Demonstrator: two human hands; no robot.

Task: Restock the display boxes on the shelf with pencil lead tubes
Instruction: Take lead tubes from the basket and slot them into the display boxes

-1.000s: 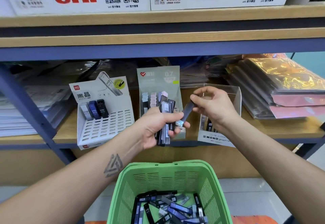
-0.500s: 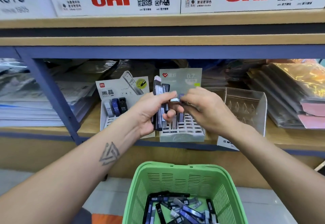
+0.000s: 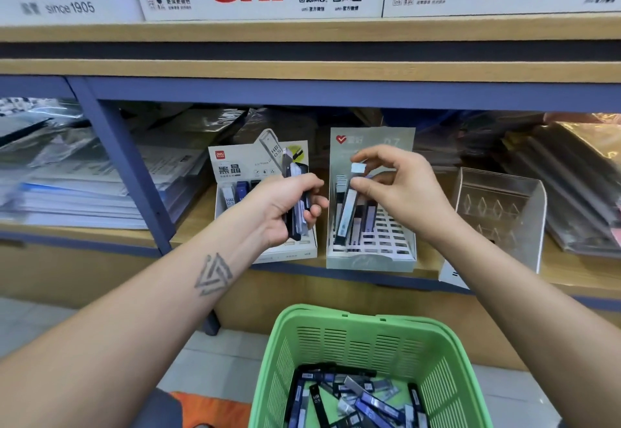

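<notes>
Wooden shelf point(image 3: 100, 236) under the uni cartons, with the pale green 0.7 display box point(image 3: 369, 256) dead centre and the white 0.5 box point(image 3: 232, 168) at its 9 o'clock. Right hand point(image 3: 400, 189) is pinching one lead tube point(image 3: 346, 217) by its cap end, lower tip down among the slots (looks half-seated, but it's blurry), while the left hand point(image 3: 285, 205) is clamped around a bundle of spare tubes point(image 3: 299, 212). Could go wrong: tube catches between slots and tips over its neighbours, or the bundle fans out and drops toward the green basket point(image 3: 336, 320) at 6 o'clock.
</notes>
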